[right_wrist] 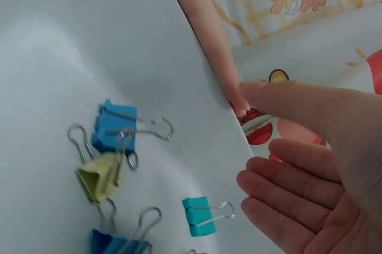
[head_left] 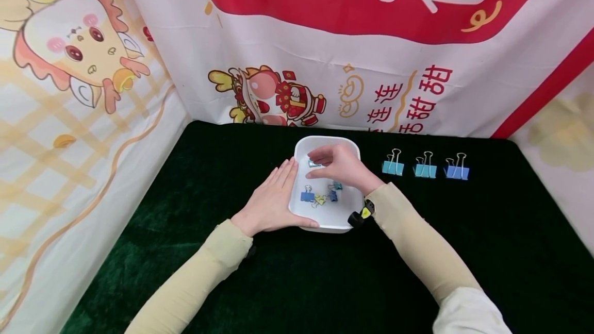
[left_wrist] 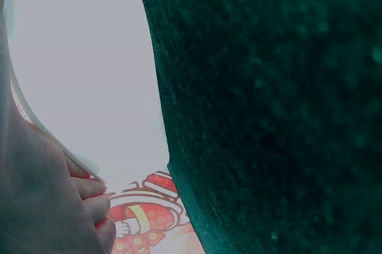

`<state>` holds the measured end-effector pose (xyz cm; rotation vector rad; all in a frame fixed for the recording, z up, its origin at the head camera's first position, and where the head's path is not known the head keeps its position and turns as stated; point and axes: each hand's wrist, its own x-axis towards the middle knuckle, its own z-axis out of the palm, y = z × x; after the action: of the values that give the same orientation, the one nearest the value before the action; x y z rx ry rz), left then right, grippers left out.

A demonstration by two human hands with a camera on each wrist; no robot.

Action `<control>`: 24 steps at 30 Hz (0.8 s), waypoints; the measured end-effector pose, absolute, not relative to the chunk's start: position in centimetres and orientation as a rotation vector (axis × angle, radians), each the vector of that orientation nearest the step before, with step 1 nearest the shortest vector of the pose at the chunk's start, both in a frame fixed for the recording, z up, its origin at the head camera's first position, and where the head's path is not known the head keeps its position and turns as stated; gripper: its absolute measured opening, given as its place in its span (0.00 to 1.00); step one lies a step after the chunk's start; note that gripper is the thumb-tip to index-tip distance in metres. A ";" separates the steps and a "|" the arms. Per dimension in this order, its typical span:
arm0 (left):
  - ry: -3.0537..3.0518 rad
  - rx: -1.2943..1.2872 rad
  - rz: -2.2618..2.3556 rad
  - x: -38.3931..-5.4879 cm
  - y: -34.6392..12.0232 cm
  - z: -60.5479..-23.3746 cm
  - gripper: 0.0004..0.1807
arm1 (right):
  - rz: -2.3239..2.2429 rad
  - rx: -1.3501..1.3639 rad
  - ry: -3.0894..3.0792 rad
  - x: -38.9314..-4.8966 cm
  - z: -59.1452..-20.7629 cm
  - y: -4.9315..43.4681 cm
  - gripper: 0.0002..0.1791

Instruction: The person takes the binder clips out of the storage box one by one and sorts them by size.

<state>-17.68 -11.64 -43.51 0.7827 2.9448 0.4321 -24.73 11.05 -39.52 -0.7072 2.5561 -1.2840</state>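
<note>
Nearest the head camera lie my operator's beige sleeves (head_left: 185, 282), at 8 and 4 o'clock. All positions are read from the centre of the white tray (head_left: 331, 216), 12 o'clock being its far end.

Left hand (head_left: 274, 200): at 9 o'clock. Fingers straight along the tray's side, thumb at the near rim, 7 o'clock. I cannot read its pressure.

Right hand (head_left: 342, 165): above the tray at 1 o'clock. Thumb well apart from the loosely bent fingers; nothing held. Nearest its fingertips, the small teal clip (right_wrist: 199, 217) lies on the tray floor at 11 o'clock.

Other contents: blue clip (head_left: 308, 196) at 8, yellow clip (head_left: 319, 200) at 7, dark blue clip (head_left: 333, 196) at 5. Three larger clips (head_left: 392, 168) stand on the green cloth (head_left: 287, 282) toward 3 o'clock.

Handling: I judge the teal clip light, rigid and hard to damage, its smooth body a little slippery. I would pinch the body across its broad faces; the wire loops may swivel or snag. I expect the tray to be light and prone to slide, so I would brace it at the rim.
</note>
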 end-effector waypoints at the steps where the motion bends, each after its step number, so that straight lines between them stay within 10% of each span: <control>1: 2.944 0.783 0.433 -17.7 -11.6 -43.5 0.79 | -1.270 -0.713 2.557 -24.7 -39.6 11.0 0.30; 24: 2.937 0.799 0.446 -17.7 -11.7 -43.5 0.77 | -0.898 -0.689 2.442 -25.4 -40.4 9.4 0.12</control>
<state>-17.69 -11.74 -43.47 0.7991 2.9367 0.4462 -25.35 9.39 -40.41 -0.6885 2.4424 -0.8982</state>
